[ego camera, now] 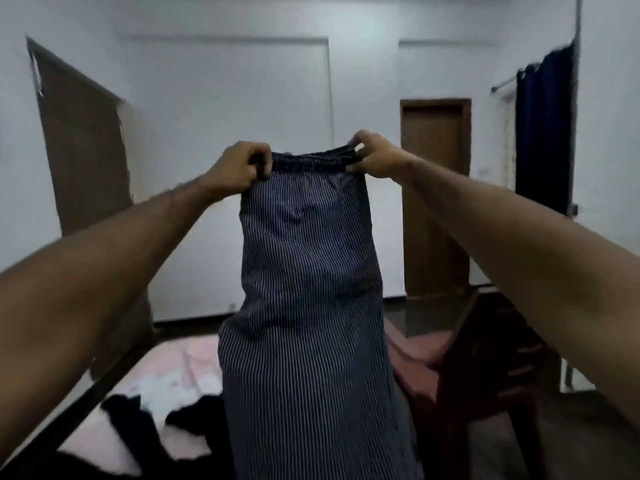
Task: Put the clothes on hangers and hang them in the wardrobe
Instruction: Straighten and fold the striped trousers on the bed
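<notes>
I have the striped trousers (308,271) held up in front of me at arm's length, my left hand (239,166) pinching one end of the elastic waistband (313,157) and my right hand (375,155) pinching the other, fingers curled tight on the cloth at both corners. The legs hang straight down from the band and reach toward the bed (180,368) below, where more dark clothes (138,417) lie in a heap on the pink sheet. The fabric looks thin and soft; it falls in loose folds with no stiffness of its own, so I judge it light and easy to carry but apt to slump and slide off anything smooth. The gathered waistband is the firmest part and the best place to hold, since the elastic bunches into a ridge my fingers can bite on. For a hanger, I would fold the legs over the bar rather than trust the band alone. No hanger shows here, and I cannot make out the wardrobe for certain; a red chair (491,358) stands just right of the trousers.
</notes>
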### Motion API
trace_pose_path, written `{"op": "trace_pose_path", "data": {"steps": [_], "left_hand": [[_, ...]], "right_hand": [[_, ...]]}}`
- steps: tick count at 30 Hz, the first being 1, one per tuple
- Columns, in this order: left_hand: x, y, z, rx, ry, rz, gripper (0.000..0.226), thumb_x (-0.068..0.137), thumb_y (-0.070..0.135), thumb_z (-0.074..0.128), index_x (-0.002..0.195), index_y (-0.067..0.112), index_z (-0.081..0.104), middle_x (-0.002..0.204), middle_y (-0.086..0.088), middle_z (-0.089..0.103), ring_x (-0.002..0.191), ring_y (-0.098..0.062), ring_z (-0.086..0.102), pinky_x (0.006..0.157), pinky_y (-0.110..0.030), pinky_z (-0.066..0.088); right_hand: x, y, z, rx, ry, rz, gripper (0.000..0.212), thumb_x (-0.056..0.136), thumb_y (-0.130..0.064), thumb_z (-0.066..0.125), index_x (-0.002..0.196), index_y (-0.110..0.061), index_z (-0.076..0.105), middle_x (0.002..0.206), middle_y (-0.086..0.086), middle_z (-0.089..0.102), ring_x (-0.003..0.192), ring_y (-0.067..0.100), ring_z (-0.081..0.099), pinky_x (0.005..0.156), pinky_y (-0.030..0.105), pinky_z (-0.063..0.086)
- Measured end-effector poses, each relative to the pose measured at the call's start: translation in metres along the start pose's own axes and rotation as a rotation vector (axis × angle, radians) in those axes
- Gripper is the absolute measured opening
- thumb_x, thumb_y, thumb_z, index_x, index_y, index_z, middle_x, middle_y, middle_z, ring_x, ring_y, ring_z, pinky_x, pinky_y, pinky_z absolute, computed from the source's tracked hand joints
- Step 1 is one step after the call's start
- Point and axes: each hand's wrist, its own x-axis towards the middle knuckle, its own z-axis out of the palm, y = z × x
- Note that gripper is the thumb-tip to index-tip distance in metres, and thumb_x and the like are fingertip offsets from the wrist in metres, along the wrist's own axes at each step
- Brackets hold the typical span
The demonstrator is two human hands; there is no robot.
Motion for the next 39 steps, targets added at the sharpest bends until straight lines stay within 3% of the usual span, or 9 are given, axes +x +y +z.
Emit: {"op": "trace_pose_path", "data": {"steps": [3,8,12,16,20,23,29,35,39], "left_hand": [[-0.007,-0.048,0.062,0.223,-0.141,-0.016,0.04,0.068,-0.021,0.046,0.068,0.013,0.067,0.091,-0.007,0.06,0.087,-0.016,0.052,0.073,-0.016,0.039],[-0.024,-0.121,0.158,0.479,-0.33,0.02,0.014,0.087,0.013,0.058,0.101,0.011,0.062,0.119,-0.014,0.048,0.094,-0.037,0.057,0.079,-0.049,0.052],[-0.049,-0.162,0.215,0.529,-0.404,0.034,0.02,0.094,0.009,0.051,0.111,0.011,0.061,0.129,-0.017,0.044,0.1,-0.042,0.057,0.084,-0.055,0.05],[-0.095,-0.175,0.24,0.496,-0.513,0.131,0.015,0.083,0.012,0.066,0.095,0.018,0.059,0.113,-0.013,0.045,0.081,-0.038,0.059,0.071,-0.048,0.053],[-0.153,-0.16,0.24,0.369,-0.425,0.141,0.028,0.079,0.005,0.045,0.098,0.021,0.057,0.113,-0.013,0.049,0.091,-0.039,0.058,0.076,-0.05,0.052],[-0.211,-0.141,0.244,0.274,-0.409,0.202,0.029,0.082,0.008,0.043,0.102,0.021,0.059,0.113,-0.01,0.05,0.095,-0.036,0.059,0.079,-0.048,0.051],[-0.309,-0.105,0.248,0.284,-0.474,0.263,0.027,0.087,0.004,0.055,0.11,0.019,0.056,0.11,-0.006,0.052,0.079,-0.027,0.057,0.066,-0.038,0.048],[-0.414,-0.078,0.266,0.292,-0.784,0.444,0.03,0.084,0.016,0.051,0.11,0.031,0.053,0.106,0.003,0.05,0.087,-0.018,0.055,0.066,-0.036,0.047],[-0.466,-0.066,0.287,0.324,-0.891,0.375,0.039,0.084,0.01,0.056,0.116,0.032,0.057,0.116,0.001,0.049,0.099,-0.019,0.052,0.075,-0.036,0.043]], "right_hand": [[0.005,0.062,0.057,-0.014,-0.054,0.089,0.033,0.088,-0.001,0.069,0.113,-0.018,0.055,0.107,0.01,0.069,0.09,0.018,0.064,0.068,0.023,0.049],[0.008,0.151,0.145,0.036,-0.051,0.27,0.035,0.095,0.004,0.055,0.126,-0.012,0.061,0.1,0.01,0.068,0.054,0.015,0.066,0.043,0.025,0.048],[-0.008,0.211,0.214,0.28,-0.071,0.432,0.035,0.098,0.012,0.037,0.122,-0.009,0.052,0.102,0.017,0.063,0.06,0.02,0.074,0.056,0.036,0.063],[-0.056,0.246,0.252,0.418,-0.147,0.488,0.023,0.099,0.01,0.046,0.112,-0.009,0.046,0.104,0.016,0.061,0.07,0.016,0.073,0.067,0.031,0.062],[-0.123,0.256,0.255,0.561,-0.259,0.501,0.024,0.097,0.007,0.053,0.116,-0.008,0.051,0.113,0.017,0.064,0.093,0.031,0.076,0.082,0.043,0.063],[-0.172,0.251,0.249,0.591,-0.251,0.514,0.023,0.096,0.009,0.054,0.106,-0.012,0.052,0.112,0.018,0.062,0.085,0.029,0.075,0.078,0.039,0.064],[-0.253,0.23,0.246,0.539,-0.321,0.597,0.033,0.094,0.018,0.051,0.091,-0.016,0.049,0.091,0.011,0.061,0.068,0.019,0.072,0.071,0.037,0.063],[-0.372,0.239,0.255,0.308,-0.571,0.564,0.026,0.091,0.015,0.06,0.091,-0.011,0.057,0.097,0.005,0.057,0.078,0.02,0.067,0.072,0.035,0.062],[-0.436,0.245,0.266,-0.008,-0.625,0.426,0.028,0.082,0.009,0.073,0.095,-0.011,0.059,0.097,0.014,0.059,0.075,0.013,0.062,0.069,0.041,0.06]]}}
